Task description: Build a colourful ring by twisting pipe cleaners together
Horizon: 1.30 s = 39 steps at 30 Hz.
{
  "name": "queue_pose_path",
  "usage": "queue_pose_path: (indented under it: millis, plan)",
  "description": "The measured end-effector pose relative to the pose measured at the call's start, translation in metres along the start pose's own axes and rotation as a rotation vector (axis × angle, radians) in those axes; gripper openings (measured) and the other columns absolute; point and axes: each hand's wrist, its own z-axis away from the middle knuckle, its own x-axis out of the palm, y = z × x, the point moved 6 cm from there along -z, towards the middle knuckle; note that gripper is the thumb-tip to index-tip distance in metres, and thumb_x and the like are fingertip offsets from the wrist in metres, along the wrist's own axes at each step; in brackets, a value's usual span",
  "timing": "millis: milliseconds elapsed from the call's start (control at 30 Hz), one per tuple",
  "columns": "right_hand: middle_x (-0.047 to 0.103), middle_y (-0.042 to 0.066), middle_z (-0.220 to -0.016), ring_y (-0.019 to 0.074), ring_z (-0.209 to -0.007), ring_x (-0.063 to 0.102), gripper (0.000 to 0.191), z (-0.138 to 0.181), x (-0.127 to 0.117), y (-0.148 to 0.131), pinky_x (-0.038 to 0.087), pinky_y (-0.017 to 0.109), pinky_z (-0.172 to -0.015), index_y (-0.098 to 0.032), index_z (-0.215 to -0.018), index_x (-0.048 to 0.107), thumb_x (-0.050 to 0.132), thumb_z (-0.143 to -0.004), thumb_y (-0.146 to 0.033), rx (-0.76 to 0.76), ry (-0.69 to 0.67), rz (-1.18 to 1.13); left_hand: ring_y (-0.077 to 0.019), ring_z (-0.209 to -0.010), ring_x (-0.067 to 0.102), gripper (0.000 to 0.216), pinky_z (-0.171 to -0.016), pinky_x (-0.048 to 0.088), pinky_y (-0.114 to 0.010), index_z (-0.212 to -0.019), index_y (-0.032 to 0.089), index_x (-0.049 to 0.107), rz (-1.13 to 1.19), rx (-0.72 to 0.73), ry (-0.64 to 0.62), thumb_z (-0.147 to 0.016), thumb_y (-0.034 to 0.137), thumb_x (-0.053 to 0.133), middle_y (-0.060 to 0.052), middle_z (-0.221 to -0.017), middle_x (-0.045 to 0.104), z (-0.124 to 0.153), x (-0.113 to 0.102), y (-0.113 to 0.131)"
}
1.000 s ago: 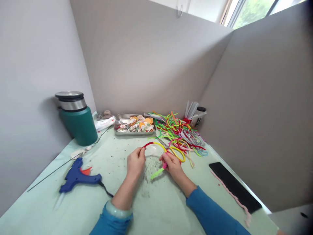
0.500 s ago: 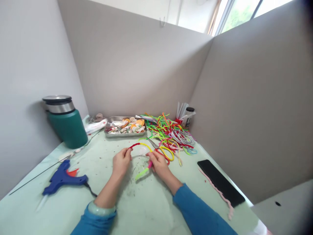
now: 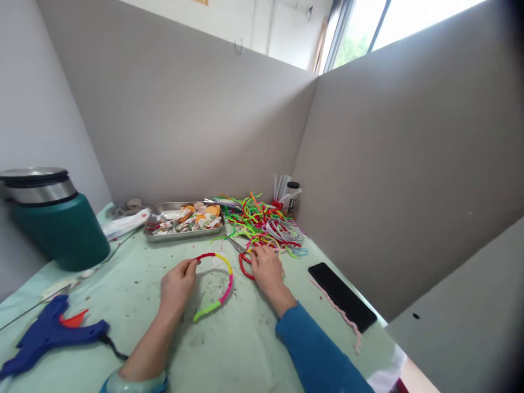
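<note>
My left hand (image 3: 178,283) is closed in a pinch on the red end of a curved headband (image 3: 230,267) wrapped in fuzzy pipe cleaner. Its colours run from red through yellow and pink to bright green at the free end, which curls back towards me. Over to the right, my right hand (image 3: 266,268) has its fingers curled down on the handles of a pair of scissors (image 3: 242,265). The red loop and the blades show; the hand covers most of the yellow loop. Just behind it lies a heap of colourful pipe cleaners (image 3: 262,215).
A metal tray (image 3: 164,237) of small decorated pieces stands at the back. On the left are a green bottle (image 3: 65,232) and a blue glue gun (image 3: 51,333). A black phone (image 3: 341,297) with a pink pipe cleaner (image 3: 338,312) lies right. Grey panels enclose the table.
My right hand has let go of the headband and moved right onto the scissors. The left hand still holds the red end. The view has turned to the right.
</note>
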Motion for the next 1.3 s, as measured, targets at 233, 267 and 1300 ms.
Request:
queue_pose_path:
  millis: [233,267,1300]
  plan:
    - [0.062,0.012,-0.097,0.023,-0.092,0.048,0.029,-0.014,0.001,0.059,0.032,0.031,-0.078,-0.015,-0.102,0.064,0.039,-0.087,-0.02,0.179,-0.067,0.283,-0.0153,-0.049,0.053,0.038,-0.049,0.035,-0.023,-0.087,0.019,0.067,0.122,0.014,-0.079,-0.078,0.044,0.04,0.001,-0.052,0.058,-0.002,0.011,-0.005]
    - [0.062,0.012,-0.097,0.0231,-0.092,0.047,0.028,-0.014,0.004,0.062,0.031,0.031,-0.078,-0.015,-0.102,0.064,0.041,-0.086,-0.019,0.175,-0.107,0.311,-0.015,-0.048,0.052,0.038,-0.048,0.035,-0.023,-0.087,0.018,0.067,0.137,0.019,-0.081,-0.078,0.044,0.04,0.001,-0.051,0.057,-0.002,0.011,-0.005]
    - [0.054,-0.002,-0.055,0.0144,-0.055,0.05,0.033,0.016,-0.119,0.085,0.034,0.023,-0.054,-0.019,-0.076,0.062,0.045,-0.081,-0.046,0.341,0.238,-0.017,-0.0228,-0.081,0.062,0.036,-0.064,0.039,-0.027,-0.1,0.021,0.068,-0.276,0.113,-0.037,-0.084,0.035,0.039,-0.009,-0.093,0.071,-0.001,0.009,0.002]
